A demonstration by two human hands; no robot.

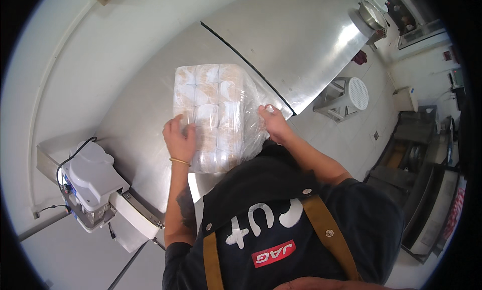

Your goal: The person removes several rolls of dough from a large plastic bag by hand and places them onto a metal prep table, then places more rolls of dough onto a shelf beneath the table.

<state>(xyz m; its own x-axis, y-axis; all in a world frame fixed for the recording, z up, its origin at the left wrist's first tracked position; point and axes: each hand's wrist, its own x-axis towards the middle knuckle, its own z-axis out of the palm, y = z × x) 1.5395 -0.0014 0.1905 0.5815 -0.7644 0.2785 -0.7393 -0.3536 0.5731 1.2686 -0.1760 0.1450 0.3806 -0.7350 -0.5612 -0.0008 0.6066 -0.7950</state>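
A clear plastic bag [253, 96] wraps a tight block of white-and-tan bundles [206, 114], set in rows; what they are I cannot make out. The pack lies on the steel table [135, 114] just in front of my body. My left hand [179, 140] rests on its left side, thumb and fingers apart against the plastic. On the right, my right hand [273, 122] pinches the loose, crumpled film of the bag between thumb and fingers.
A white-bodied machine [93, 174] with a black cord stands at the lower left. Right of the table is a pale plastic stool [351, 95]. A metal pan [372, 15] sits at the far right corner. A dark seam [246, 64] crosses the tabletop.
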